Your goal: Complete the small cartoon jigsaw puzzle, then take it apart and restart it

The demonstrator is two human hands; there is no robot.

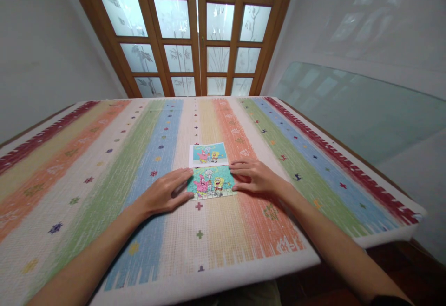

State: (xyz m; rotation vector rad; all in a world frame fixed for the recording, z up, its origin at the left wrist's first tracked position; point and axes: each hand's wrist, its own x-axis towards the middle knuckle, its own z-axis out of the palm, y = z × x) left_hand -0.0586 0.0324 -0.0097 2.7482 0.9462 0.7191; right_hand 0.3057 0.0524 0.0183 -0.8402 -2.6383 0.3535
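Note:
An assembled jigsaw puzzle [210, 182] with cartoon figures on a teal background lies flat in front of me. Directly beyond it is a small reference picture [209, 154] of the same scene, with a white border. My left hand [168, 189] rests at the puzzle's left edge, fingers stretched out and thumb apart. On the opposite side, my right hand [256, 178] lies with its fingers extended over the right edge, its fingertips touching the puzzle. Both hands are open and hold nothing. The fingers partly cover the puzzle's side edges.
A striped, patterned cloth [139, 245] covers the table, whose near edge runs below my forearms. Wooden doors with frosted glass panes [174, 17] stand beyond the far edge. A glass panel [348, 96] lies along the wall at right.

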